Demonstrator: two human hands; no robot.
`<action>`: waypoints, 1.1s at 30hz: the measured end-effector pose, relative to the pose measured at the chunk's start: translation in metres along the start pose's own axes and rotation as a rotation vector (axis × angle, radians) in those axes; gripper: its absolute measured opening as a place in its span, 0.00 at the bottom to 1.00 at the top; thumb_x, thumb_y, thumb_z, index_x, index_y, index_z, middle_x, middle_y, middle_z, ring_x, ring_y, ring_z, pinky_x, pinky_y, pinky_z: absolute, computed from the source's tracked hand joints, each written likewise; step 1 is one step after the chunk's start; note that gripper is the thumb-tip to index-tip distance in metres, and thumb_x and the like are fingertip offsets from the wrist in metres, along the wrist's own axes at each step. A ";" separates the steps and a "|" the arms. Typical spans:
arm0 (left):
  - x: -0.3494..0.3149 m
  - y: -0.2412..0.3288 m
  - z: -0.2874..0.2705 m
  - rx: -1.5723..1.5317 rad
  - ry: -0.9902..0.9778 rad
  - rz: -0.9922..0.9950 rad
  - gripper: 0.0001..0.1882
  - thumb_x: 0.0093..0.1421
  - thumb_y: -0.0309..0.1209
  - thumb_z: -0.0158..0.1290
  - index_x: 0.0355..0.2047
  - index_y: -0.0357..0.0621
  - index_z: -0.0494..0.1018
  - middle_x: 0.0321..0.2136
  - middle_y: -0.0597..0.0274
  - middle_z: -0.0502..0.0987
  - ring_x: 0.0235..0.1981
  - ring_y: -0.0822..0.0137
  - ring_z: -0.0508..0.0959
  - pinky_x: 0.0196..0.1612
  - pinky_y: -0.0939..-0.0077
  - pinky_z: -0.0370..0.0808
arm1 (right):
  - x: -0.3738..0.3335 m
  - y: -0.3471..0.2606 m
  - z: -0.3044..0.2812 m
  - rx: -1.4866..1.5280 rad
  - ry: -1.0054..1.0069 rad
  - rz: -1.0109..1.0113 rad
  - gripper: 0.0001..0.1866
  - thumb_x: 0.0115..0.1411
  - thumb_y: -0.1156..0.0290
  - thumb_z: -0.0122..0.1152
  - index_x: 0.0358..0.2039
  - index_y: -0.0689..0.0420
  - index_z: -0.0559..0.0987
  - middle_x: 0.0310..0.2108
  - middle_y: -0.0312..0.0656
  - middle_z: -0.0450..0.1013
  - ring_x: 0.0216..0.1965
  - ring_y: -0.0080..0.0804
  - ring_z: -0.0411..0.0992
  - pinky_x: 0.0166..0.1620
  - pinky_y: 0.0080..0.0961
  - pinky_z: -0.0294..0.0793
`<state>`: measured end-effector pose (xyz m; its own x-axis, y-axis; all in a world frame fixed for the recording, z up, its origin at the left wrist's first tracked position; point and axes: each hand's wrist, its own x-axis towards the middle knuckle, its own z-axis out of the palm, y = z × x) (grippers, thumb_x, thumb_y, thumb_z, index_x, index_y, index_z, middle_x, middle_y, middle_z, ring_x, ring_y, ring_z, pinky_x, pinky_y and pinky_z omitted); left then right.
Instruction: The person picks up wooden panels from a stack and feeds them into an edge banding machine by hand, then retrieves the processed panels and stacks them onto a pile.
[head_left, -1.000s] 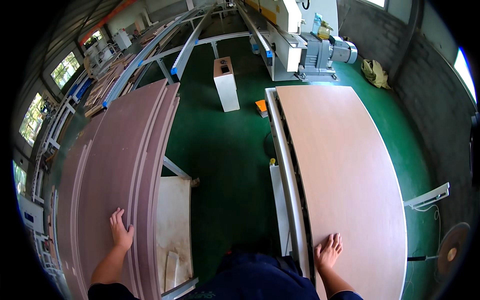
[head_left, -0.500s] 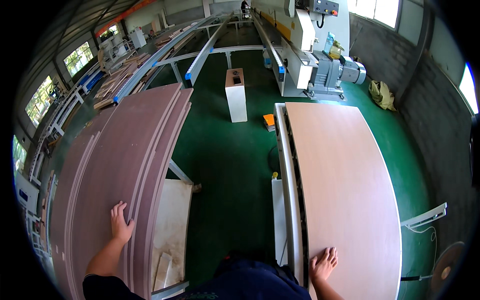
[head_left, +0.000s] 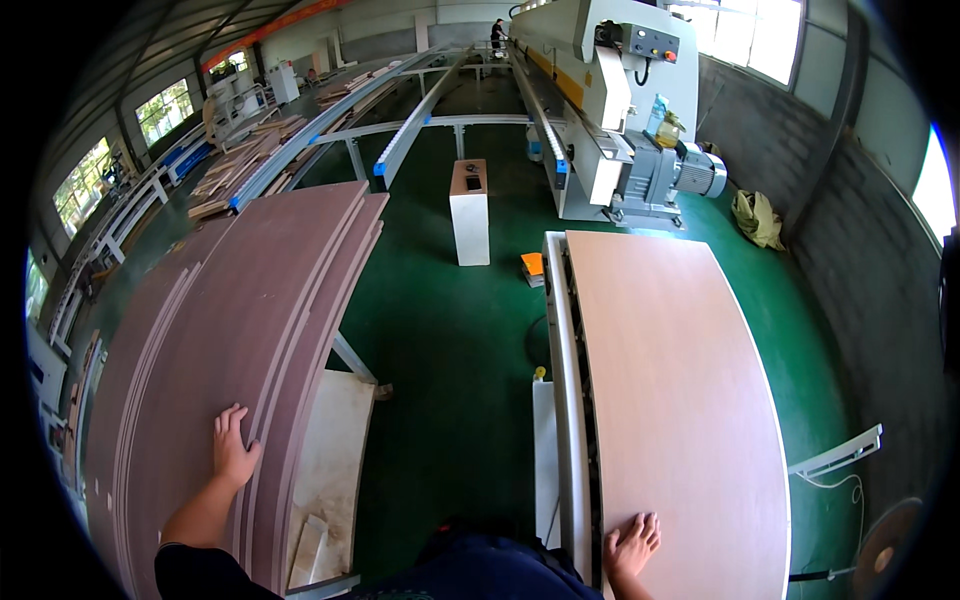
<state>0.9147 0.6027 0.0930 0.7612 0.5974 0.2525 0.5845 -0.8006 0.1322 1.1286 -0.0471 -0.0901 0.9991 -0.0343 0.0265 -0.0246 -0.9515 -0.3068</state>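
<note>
On my left lies a stack of long reddish-brown wood panels [head_left: 270, 270], their edges stepped unevenly. My left hand [head_left: 235, 448] rests on top of that stack with its fingers stretched apart, gripping nothing. To my right a long light-tan panel [head_left: 670, 350] lies flat on a roller stand with a pale metal side rail [head_left: 570, 420]. My right hand [head_left: 632, 545] lies on this panel close to its near left edge, fingers spread, palm down.
A white pedestal [head_left: 470, 230] with a dark phone-like object on top stands ahead between the stacks. Beyond it run long roller rails [head_left: 420, 125]. A large machine with a grey motor [head_left: 690, 172] stands at the far right; a distant person [head_left: 496, 35] is beside the rails.
The whole view has tilted slightly upward, so the machine and pedestal sit lower. Both hands stay on the same panels, with hardly any shift of their own.
</note>
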 end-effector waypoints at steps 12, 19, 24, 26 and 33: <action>0.003 0.003 0.003 0.006 0.007 -0.016 0.33 0.47 0.25 0.59 0.56 0.44 0.65 0.59 0.52 0.66 0.60 0.48 0.64 0.64 0.57 0.62 | -0.001 0.010 0.008 -0.066 0.039 -0.034 0.36 0.55 0.60 0.53 0.61 0.66 0.64 0.66 0.60 0.56 0.68 0.57 0.50 0.69 0.51 0.45; 0.002 -0.001 0.007 0.011 0.023 0.001 0.34 0.46 0.26 0.60 0.56 0.45 0.65 0.59 0.53 0.66 0.59 0.48 0.64 0.64 0.58 0.63 | 0.002 0.022 0.009 -0.130 -0.138 -0.006 0.39 0.65 0.43 0.42 0.69 0.56 0.59 0.71 0.53 0.50 0.66 0.65 0.55 0.68 0.56 0.52; 0.003 0.000 0.005 -0.004 0.027 0.002 0.33 0.46 0.27 0.59 0.55 0.45 0.66 0.59 0.52 0.66 0.59 0.48 0.65 0.64 0.58 0.63 | 0.003 0.021 0.010 -0.125 -0.100 -0.020 0.37 0.64 0.44 0.44 0.67 0.55 0.62 0.70 0.53 0.53 0.64 0.64 0.58 0.66 0.56 0.54; 0.003 0.002 0.004 -0.003 0.021 -0.008 0.33 0.46 0.27 0.59 0.55 0.44 0.66 0.59 0.52 0.66 0.59 0.48 0.65 0.64 0.58 0.63 | 0.003 0.021 0.011 -0.111 -0.081 -0.009 0.37 0.64 0.46 0.46 0.67 0.54 0.63 0.70 0.53 0.54 0.63 0.63 0.58 0.66 0.56 0.55; 0.002 0.005 0.002 0.005 0.018 -0.016 0.33 0.47 0.30 0.59 0.56 0.44 0.66 0.59 0.52 0.66 0.60 0.49 0.65 0.64 0.58 0.63 | 0.001 0.004 -0.015 -0.100 -0.156 -0.005 0.38 0.65 0.47 0.47 0.67 0.59 0.59 0.68 0.58 0.55 0.64 0.62 0.57 0.65 0.56 0.54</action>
<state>0.9197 0.6000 0.0927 0.7463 0.6093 0.2679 0.5981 -0.7905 0.1317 1.1295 -0.0558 -0.0773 0.9924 0.0108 -0.1229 -0.0155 -0.9774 -0.2108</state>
